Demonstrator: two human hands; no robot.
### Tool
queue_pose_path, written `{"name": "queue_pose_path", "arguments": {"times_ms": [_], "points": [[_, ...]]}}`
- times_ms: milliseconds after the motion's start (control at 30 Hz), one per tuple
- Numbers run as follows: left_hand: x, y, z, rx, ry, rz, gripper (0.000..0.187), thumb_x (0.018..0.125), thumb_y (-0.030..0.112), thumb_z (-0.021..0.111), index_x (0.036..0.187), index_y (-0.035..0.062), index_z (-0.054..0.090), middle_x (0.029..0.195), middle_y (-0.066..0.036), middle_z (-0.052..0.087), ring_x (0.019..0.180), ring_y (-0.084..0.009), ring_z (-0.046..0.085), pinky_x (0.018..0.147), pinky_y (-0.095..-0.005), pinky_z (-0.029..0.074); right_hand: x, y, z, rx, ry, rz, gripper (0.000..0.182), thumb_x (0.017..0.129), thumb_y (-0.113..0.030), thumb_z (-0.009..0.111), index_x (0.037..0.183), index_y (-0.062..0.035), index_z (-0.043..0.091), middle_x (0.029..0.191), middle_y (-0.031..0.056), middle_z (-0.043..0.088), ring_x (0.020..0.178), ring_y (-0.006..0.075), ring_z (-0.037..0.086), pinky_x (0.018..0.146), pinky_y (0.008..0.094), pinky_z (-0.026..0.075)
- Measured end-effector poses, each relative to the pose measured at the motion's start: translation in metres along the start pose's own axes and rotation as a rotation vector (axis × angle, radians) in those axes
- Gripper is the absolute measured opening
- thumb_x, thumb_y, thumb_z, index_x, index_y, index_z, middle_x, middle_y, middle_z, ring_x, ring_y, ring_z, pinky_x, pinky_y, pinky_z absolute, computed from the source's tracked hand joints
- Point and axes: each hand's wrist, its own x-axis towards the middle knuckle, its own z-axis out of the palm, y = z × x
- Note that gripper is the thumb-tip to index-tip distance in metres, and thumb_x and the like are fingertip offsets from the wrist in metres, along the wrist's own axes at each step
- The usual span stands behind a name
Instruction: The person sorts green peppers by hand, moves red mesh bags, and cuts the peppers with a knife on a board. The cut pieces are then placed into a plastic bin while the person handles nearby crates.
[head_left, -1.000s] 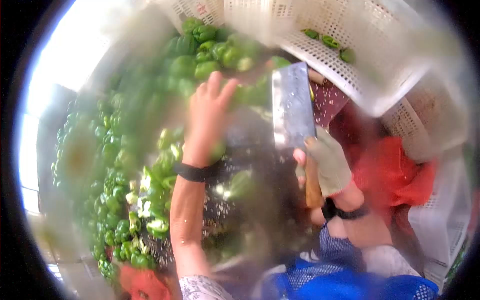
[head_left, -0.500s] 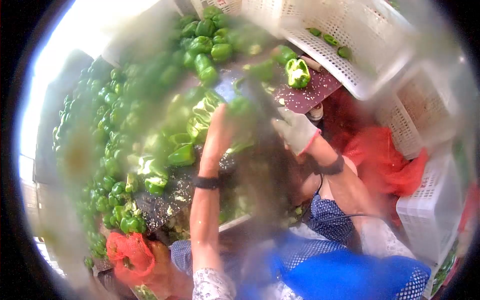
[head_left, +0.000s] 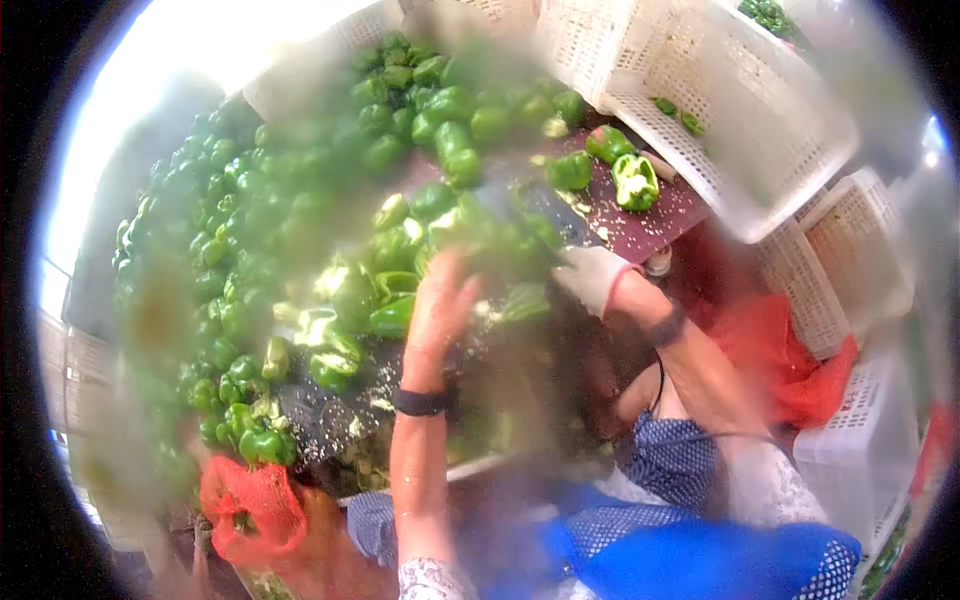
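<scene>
Item: your left hand (head_left: 438,312), grip loosely open beside cut peppers (head_left: 393,317); your gloved right hand (head_left: 598,276), grip unclear; one opened pepper (head_left: 635,183), near the counter's (head_left: 648,224) right edge, could fall if nudged.

R hand (head_left: 597,276): 1 glove (head_left: 590,282), off-wht, red-edged cuff. Wristbands (head_left: 420,402), blk, 2 pcs. Sleeves (head_left: 430,578), wht w/ gry print; garment (head_left: 690,560), blue w/ navy dotted pts.

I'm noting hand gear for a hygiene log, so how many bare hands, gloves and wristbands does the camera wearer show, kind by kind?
Bare hands: 1, the left hand
Gloves: 1, a pale glove on the right hand
Dark wristbands: 2, one on each wrist
Total: 4
</scene>
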Motion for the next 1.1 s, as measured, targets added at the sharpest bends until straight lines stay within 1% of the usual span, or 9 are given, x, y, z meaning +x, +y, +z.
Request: {"name": "queue_pose_path", "arguments": {"times_ms": [133,233,300,367,467,800,1000,1033,1100], "points": [[0.082,-0.012,-0.037,0.135,-0.004,0.015,0.039,0.084,0.015,0.062,0.12,0.0041,0.054,0.116,-0.017,0.059,0.102,-0.0277,0.06,0.086,-0.0364,0.05,-0.015,0.003,-0.012,0.516,0.276,0.006,0.038,0.09,-0.02,0.052,0.12,0.0032,0.05,0.065,0.006,0.054,0.046,0.0129,0.051,0.043,0.0285,0.044],[0.172,-0.039,-0.033,0.319,0.029,0.117,0.036,0.083,0.021,0.06,0.113,0.001,0.058,0.105,-0.019,0.063,0.097,-0.0304,0.062,0.085,-0.0363,0.049,-0.019,-0.004,-0.03,1.102,0.296,0.371,0.014,0.091,-0.013,0.049,0.095,-0.0001,0.054,0.065,0.0026,0.051,0.05,0.0092,0.051,0.043,0.0251,0.044],[0.224,-0.039,-0.012,0.298,0.04,0.153,0.046,0.08,0.029,0.064,0.114,0.0001,0.058,0.107,-0.022,0.062,0.103,-0.034,0.059,0.089,-0.0395,0.046,-0.021,-0.008,-0.039,1.117,0.404,0.395,0.015,0.092,-0.015,0.048,0.092,-0.0011,0.052,0.063,0.0011,0.051,0.047,0.0085,0.049,0.043,0.0255,0.044],[0.272,-0.044,0.02,0.384,-0.15,-0.009,0.055,0.078,0.032,0.067,0.119,-0.0019,0.054,0.113,-0.023,0.059,0.109,-0.0352,0.056,0.093,-0.0407,0.044,-0.016,-0.001,-0.039,1.133,0.464,0.423,0.014,0.092,-0.016,0.048,0.091,-0.0014,0.05,0.063,0.0006,0.051,0.046,0.0084,0.049,0.042,0.0257,0.043],[0.306,-0.076,0.077,0.35,-0.111,-0.09,0.08,0.071,0.038,0.073,0.132,-0.0029,0.039,0.122,-0.03,0.051,0.115,-0.0406,0.05,0.099,-0.042,0.04,-0.007,0.018,-0.036,1.121,0.46,0.426,0.015,0.091,-0.013,0.049,0.096,0.0005,0.051,0.063,0.002,0.053,0.047,0.0093,0.052,0.043,0.0259,0.043],[0.345,-0.078,0.121,0.217,-0.067,-0.293,0.075,0.065,0.035,0.069,0.129,0.0049,0.042,0.122,-0.028,0.048,0.11,-0.0409,0.051,0.092,-0.0445,0.044,0.009,0.044,-0.035,1.148,0.349,0.451,0.046,0.091,-0.016,0.051,0.132,0.0031,0.042,0.066,0.0031,0.057,0.05,0.0083,0.053,0.046,0.0253,0.044],[0.312,-0.059,0.034,-0.423,-0.09,-0.223,0.066,0.074,0.028,0.068,0.131,0.0057,0.043,0.107,-0.013,0.061,0.094,-0.0166,0.06,0.071,-0.0281,0.049,0.0,0.028,-0.035,1.094,0.34,0.404,0.032,0.092,-0.017,0.052,0.117,0.0021,0.05,0.061,0.0017,0.055,0.049,0.0081,0.052,0.045,0.0255,0.043],[0.283,-0.042,0.007,-0.601,-0.08,-0.172,0.062,0.077,0.024,0.066,0.131,0.0062,0.042,0.107,-0.01,0.061,0.093,-0.014,0.059,0.069,-0.0254,0.048,-0.002,0.02,-0.034,1.139,0.378,0.385,0.023,0.091,-0.016,0.052,0.106,0.0018,0.053,0.06,0.0006,0.053,0.048,0.008,0.052,0.043,0.0252,0.042],[0.216,-0.021,-0.039,-0.861,-0.096,-0.163,0.05,0.085,0.022,0.055,0.131,0.006,0.043,0.113,-0.01,0.06,0.102,-0.022,0.06,0.082,-0.0358,0.051,-0.006,0.013,-0.026,1.241,0.376,0.324,0.019,0.091,-0.016,0.052,0.1,0.0015,0.054,0.058,0.0005,0.051,0.047,0.0078,0.051,0.042,0.0248,0.041]]}}
